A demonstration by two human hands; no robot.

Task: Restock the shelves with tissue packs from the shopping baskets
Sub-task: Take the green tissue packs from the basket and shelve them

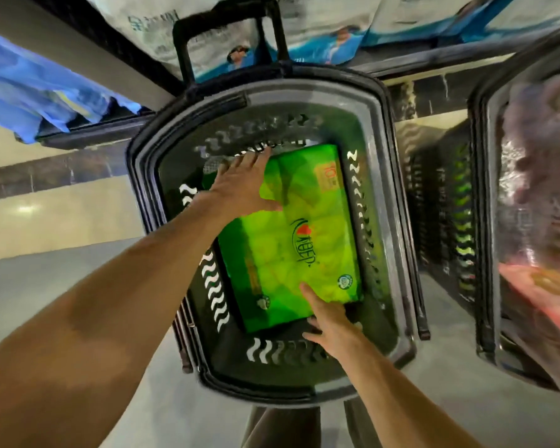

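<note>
Nearest to you, both your bare forearms reach forward and down into a dark shopping basket [398, 202] standing on the pale floor [29, 302] right in front of you. Your right hand [332, 323] is at the near end of a bright green tissue pack [291, 234] lying flat on the basket's bottom. Its fingers are spread and fairly straight, the index fingertip touching the pack's top face near the near right corner, the others reaching toward the pack's near edge. It has hold of nothing yet.

Farther in, your left hand [240, 185] lies at the far left part of the same pack, palm down, fingers straight and spread toward the basket's far wall, thumb stretched across the green wrapper. It touches the pack without closing round it.

To the right stands a second basket [480, 221], blurred, holding pinkish packs [543, 176] that you cannot make out clearly.

Beyond the first basket, its upright pull handle [227, 37] rises in front of a low shelf [411, 64] bearing white and blue packs [330, 24]. At far left, a blue pack [36, 88] sits on another shelf edge.
</note>
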